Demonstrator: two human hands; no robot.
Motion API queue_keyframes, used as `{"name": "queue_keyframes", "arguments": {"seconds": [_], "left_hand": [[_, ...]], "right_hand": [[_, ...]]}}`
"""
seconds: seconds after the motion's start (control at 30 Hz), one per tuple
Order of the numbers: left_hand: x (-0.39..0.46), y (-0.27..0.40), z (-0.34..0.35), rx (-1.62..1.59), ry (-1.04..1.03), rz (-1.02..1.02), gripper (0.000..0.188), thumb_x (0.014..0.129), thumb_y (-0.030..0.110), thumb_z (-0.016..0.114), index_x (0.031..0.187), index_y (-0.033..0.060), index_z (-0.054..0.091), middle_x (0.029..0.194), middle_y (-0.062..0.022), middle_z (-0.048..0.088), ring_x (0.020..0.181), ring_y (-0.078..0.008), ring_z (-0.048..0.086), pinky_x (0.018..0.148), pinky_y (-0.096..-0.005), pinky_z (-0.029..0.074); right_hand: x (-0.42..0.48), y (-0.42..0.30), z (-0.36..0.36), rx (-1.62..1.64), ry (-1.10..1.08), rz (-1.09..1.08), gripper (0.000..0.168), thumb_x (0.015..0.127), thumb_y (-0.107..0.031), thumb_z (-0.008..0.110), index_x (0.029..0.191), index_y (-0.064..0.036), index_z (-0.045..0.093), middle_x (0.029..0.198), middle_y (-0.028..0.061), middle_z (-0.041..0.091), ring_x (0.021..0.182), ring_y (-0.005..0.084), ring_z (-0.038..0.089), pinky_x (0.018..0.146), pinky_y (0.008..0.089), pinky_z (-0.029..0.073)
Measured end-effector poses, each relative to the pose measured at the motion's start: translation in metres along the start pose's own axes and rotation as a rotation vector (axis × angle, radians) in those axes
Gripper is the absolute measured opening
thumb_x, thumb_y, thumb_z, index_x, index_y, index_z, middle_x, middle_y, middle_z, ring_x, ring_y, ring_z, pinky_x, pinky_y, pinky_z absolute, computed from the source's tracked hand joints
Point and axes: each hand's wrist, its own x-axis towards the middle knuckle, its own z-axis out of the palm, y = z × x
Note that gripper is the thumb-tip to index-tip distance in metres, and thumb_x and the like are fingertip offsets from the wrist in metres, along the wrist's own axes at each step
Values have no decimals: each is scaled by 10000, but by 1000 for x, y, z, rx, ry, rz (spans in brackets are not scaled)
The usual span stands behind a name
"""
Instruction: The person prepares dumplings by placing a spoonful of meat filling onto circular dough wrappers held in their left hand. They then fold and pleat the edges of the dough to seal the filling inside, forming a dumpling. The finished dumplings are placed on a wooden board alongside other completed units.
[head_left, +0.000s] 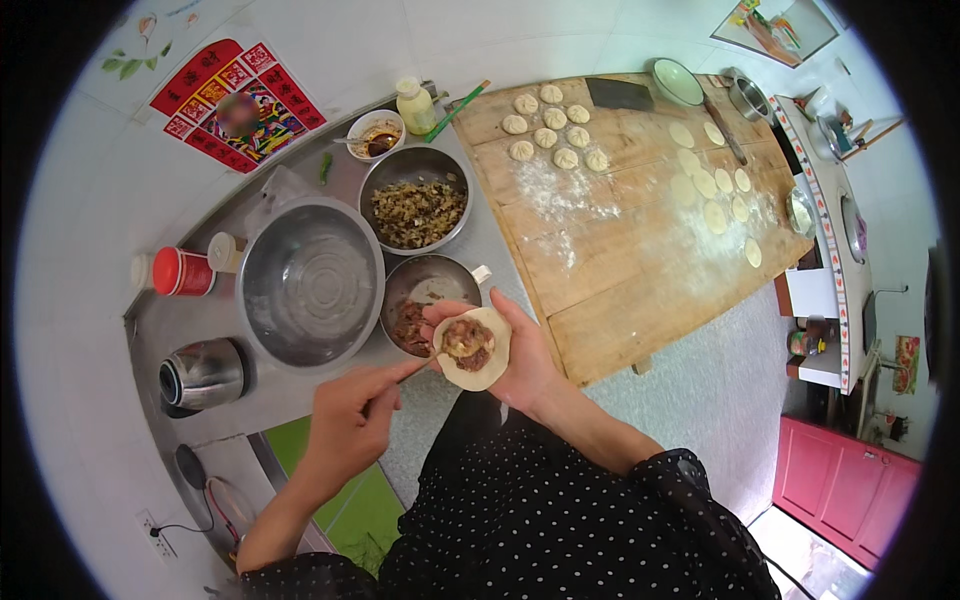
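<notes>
A round dough wrapper (491, 371) lies flat across the palm and fingers of my right hand (529, 352). On its middle sits a mound of minced meat filling (471, 346) with pale and greenish bits. My left hand (352, 424) grips a thin-handled utensil (420, 370), whose tip presses into the filling; its working end is covered, so I cannot tell its exact shape. Just behind the wrapper stands a metal pan (442, 271) with a white handle grip, holding raw minced meat (411, 326) on its left side. My right fingers partly hide this pan.
A large metal basin (311, 285) and a bowl of chopped vegetable filling (416, 214) stand beside the pan. A floured wooden board (600, 277) carries pleated buns (555, 118), flat wrappers (703, 184) and a rolling pin (724, 131). An electric kettle (202, 373) stands at left.
</notes>
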Motion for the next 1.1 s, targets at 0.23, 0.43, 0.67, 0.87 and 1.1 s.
{"name": "queue_keyframes", "arguments": {"seconds": [0.23, 0.43, 0.67, 0.87, 1.1], "left_hand": [[-5, -11, -2, -40, 109, -66, 345, 866, -42, 537, 1159, 52, 693, 692, -39, 567, 604, -107, 513, 538, -256, 380], [0, -93, 29, 524, 193, 80, 371, 816, -30, 555, 1162, 45, 667, 782, -107, 598, 649, -293, 607, 582, -374, 477], [2, -151, 75, 687, 91, 37, 411, 797, -28, 570, 1188, 71, 648, 866, -111, 606, 690, -323, 619, 591, -410, 493], [1, -137, 71, 791, 80, 192, 418, 756, 6, 578, 1165, 45, 653, 788, -86, 554, 664, -266, 600, 572, -376, 484], [2, -133, 79, 773, 4, 189, 404, 783, 22, 618, 1184, 66, 640, 827, -70, 565, 731, -261, 586, 634, -390, 457]], "right_hand": [[7, 0, -31, 17, 16, -64, 581, 1031, -459, 309, 1305, 4, 529, 1298, 124, 583, 1190, 268, 563, 973, 448, 486], [3, -2, -44, 68, 90, -85, 570, 1016, -453, 348, 1346, -11, 494, 1347, 136, 545, 1233, 293, 533, 1000, 508, 463], [-4, -5, -48, 88, 83, -96, 599, 1014, -451, 344, 1413, -9, 411, 1420, 159, 485, 1289, 321, 491, 1050, 532, 409], [1, -4, -53, 137, 91, -109, 562, 1019, -406, 360, 1380, 17, 436, 1382, 175, 515, 1269, 299, 510, 1053, 470, 424], [0, -2, -61, 197, 201, -131, 533, 1013, -354, 398, 1354, 51, 451, 1354, 204, 533, 1246, 308, 534, 1059, 431, 427]]}}
